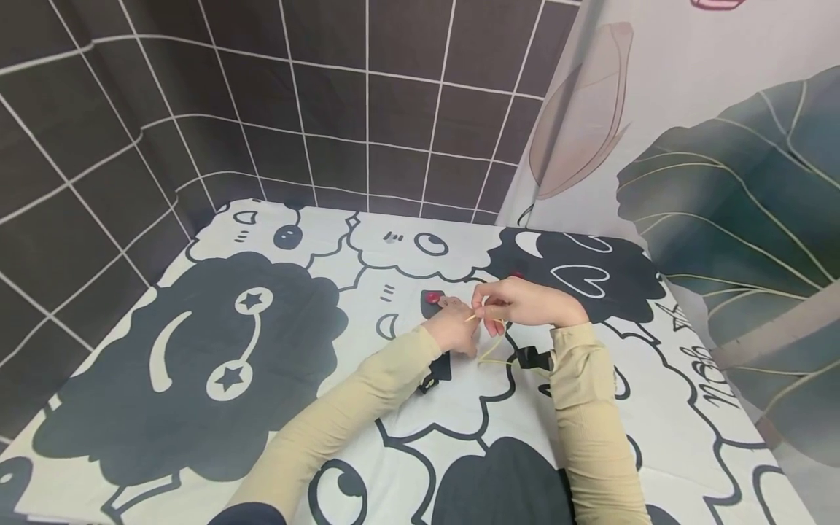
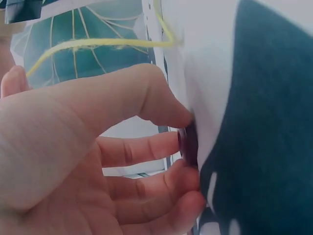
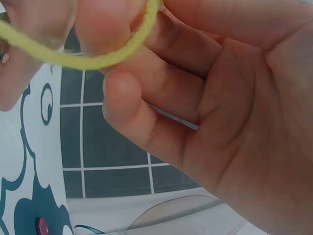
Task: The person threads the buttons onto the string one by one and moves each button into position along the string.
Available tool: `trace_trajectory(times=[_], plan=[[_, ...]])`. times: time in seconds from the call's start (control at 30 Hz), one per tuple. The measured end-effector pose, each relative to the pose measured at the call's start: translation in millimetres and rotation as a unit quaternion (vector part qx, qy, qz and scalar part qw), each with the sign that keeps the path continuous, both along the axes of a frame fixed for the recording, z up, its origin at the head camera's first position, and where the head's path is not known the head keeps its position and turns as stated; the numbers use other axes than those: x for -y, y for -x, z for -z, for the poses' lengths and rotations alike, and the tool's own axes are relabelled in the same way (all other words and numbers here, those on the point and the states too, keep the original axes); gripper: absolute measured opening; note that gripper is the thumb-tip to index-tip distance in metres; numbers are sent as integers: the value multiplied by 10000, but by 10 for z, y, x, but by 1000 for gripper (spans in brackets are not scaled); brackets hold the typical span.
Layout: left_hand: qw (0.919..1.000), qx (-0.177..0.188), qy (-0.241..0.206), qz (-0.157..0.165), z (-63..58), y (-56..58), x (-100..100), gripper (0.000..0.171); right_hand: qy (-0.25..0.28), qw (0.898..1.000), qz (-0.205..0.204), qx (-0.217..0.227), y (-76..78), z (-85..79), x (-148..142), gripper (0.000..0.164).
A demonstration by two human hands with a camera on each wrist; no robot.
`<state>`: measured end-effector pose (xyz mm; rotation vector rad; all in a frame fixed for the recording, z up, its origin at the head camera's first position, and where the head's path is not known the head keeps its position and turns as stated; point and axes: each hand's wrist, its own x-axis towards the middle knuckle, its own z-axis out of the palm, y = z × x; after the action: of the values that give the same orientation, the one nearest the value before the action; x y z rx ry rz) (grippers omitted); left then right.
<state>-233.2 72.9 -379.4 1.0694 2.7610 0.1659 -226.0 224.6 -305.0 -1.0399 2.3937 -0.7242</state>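
Observation:
My left hand (image 1: 454, 327) is low over the patterned cloth. In the left wrist view, its thumb and fingers pinch a dark red disc (image 2: 188, 144) lying against the cloth. My right hand (image 1: 525, 301) is just right of it, raised a little, pinching yellow yarn (image 1: 491, 356) between thumb and fingers. Close up, the yarn (image 3: 88, 61) curves round the tips of those fingers. One red button (image 1: 432, 297) lies beside the left fingertips. Another red button (image 3: 42, 226) rests on a dark patch, partly hidden behind the right hand in the head view.
Beneath both hands, the black-and-white cartoon cloth (image 1: 315, 430) covers the table. A dark wall with white grid lines (image 1: 328, 95) stands behind it. To the right hangs a pale curtain with large leaves (image 1: 741, 182). Black devices are strapped at both wrists.

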Motion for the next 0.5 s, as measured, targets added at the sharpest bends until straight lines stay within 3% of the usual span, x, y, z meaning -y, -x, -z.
trace_trajectory(times=[0.3, 0.5], plan=[[9990, 323, -57, 290, 40, 66, 28, 24, 48, 9998, 135, 123, 1, 13, -65, 8], [9980, 237, -298, 508, 66, 110, 92, 15, 134, 9995, 215, 191, 22, 25, -107, 9]])
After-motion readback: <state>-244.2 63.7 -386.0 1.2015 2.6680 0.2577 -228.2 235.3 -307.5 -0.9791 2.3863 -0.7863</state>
